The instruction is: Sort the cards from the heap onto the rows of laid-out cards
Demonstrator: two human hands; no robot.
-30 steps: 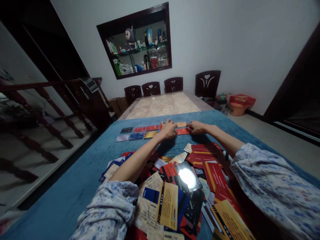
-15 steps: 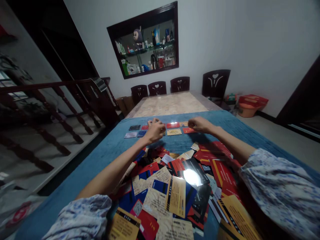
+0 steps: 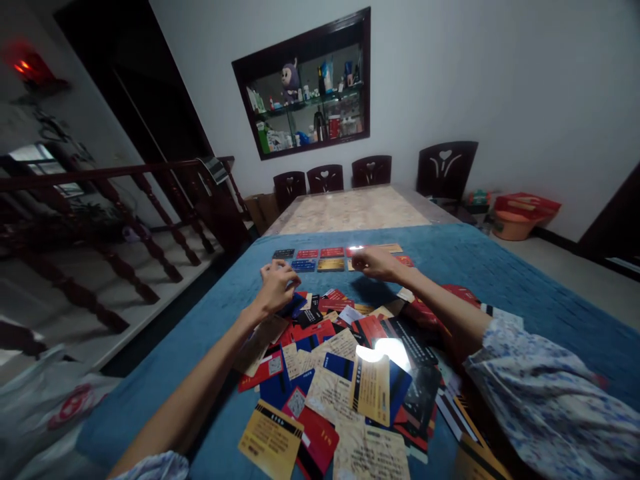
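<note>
My left hand (image 3: 279, 285) hovers at the left end of two rows of cards, its fingers bent and apart with nothing visible in them. A blue card (image 3: 294, 305) at the pile's edge lies close by its thumb. My right hand (image 3: 376, 265) is closed over the right part of the rows; anything in its fingers is hidden. The back row has a black card (image 3: 283, 254), red cards (image 3: 307, 253) and a gold card (image 3: 393, 248). In the front row lie a blue card (image 3: 303, 266) and a gold card (image 3: 331, 265). Nearer me spreads a heap of mixed cards (image 3: 325, 393).
A blue cloth (image 3: 215, 320) covers the near part of the stone-topped table (image 3: 350, 210). Dark chairs (image 3: 325, 179) stand along the far end. A wooden railing (image 3: 140, 230) and a white plastic bag (image 3: 65, 407) are on the left, an orange tub (image 3: 515, 223) on the right.
My left hand has moved left and nearer me, from over the rows' middle to their left end. My right hand has shifted left along the rows. The view has turned slightly left.
</note>
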